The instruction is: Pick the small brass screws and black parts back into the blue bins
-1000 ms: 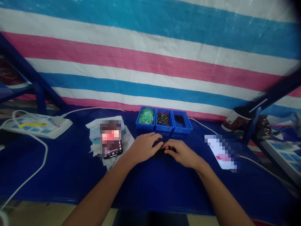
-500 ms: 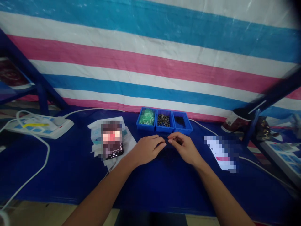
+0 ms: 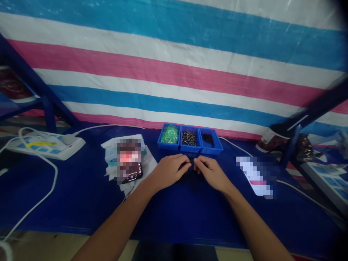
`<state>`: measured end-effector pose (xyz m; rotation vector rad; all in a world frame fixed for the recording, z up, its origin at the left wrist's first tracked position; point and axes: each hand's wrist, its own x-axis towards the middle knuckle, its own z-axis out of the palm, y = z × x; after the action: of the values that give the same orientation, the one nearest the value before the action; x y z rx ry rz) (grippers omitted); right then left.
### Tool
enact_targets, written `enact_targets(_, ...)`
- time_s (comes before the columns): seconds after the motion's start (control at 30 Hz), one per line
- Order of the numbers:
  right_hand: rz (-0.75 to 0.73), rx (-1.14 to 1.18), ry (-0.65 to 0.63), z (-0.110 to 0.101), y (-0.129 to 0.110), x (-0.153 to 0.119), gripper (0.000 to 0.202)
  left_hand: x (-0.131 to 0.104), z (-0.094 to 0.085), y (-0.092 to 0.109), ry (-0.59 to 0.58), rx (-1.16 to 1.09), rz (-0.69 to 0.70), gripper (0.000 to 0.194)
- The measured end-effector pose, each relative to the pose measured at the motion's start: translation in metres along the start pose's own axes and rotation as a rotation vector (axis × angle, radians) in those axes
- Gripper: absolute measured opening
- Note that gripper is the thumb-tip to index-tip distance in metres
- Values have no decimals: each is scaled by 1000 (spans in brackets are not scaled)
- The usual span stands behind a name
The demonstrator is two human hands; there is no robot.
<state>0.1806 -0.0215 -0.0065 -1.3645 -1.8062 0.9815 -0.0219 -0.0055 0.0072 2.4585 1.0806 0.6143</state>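
My left hand (image 3: 174,169) and my right hand (image 3: 209,170) are close together above the blue tabletop (image 3: 187,214), fingers bent inward and tips pinched. Whatever lies between the fingertips is too small and dark to make out. Just below the fingers is a patch of small dark pieces (image 3: 194,180), hard to tell from the table. Behind my hands stand three joined blue bins: the left bin holds green translucent parts (image 3: 170,135), the middle one small metal parts (image 3: 189,138), and the right one black parts (image 3: 207,140).
To the left, a lit phone (image 3: 132,174) rests on white packaging (image 3: 110,154), near a power strip (image 3: 59,150) with white cords. On the right lie another phone-like screen (image 3: 252,181), a dark cup (image 3: 269,141) and a second power strip (image 3: 326,181). A striped sheet (image 3: 174,72) hangs behind.
My right hand has turned slightly, its fingers curling in more. The left hand has barely shifted. Both stay in front of the bins.
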Motion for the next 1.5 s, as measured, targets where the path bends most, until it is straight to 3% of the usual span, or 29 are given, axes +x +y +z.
enact_targets(0.13, -13, 81, -3, -1, 0, 2, 38, 0, 0, 2, 37, -24, -12, 23)
enact_targets(0.2, -12, 138, 136, -4, 3, 4, 32, 0, -1, 2, 85, -46, -39, 27)
enact_targets(0.27, 39, 182, 358, -10, 9, 7, 30, 0, -2, 2, 115, -61, -69, 30)
enact_targets(0.3, 79, 181, 460, -14, 14, 8, 42, 0, -2, 1, 117, -59, -77, 30)
enact_targets(0.37, 140, 91, 507, -21, 23, 10, 58, 0, -2, -1, 106, -35, -77, 28)
enact_targets(0.43, 117, -60, 431, -26, 30, 9, 46, 0, -2, -2, 89, -4, -59, 27)
enact_targets(0.53, -9, -224, 140, -28, 29, 5, 24, -1, -1, -3, 65, 17, -45, 26)
enact_targets(0.63, -141, -321, -98, -23, 22, 2, 23, -1, 1, -3, 48, 28, -47, 25)
enact_targets(0.73, -235, -371, -205, -16, 19, 3, 25, -2, 3, -4, 32, 37, -47, 24)
enact_targets(1.23, -241, -399, -232, -8, 16, 2, 13, -3, 4, -5, 9, 51, -56, 24)
enact_targets(1.5, -179, -280, -188, -14, 13, 3, 12, -2, 0, -3, -2, 52, -67, 24)
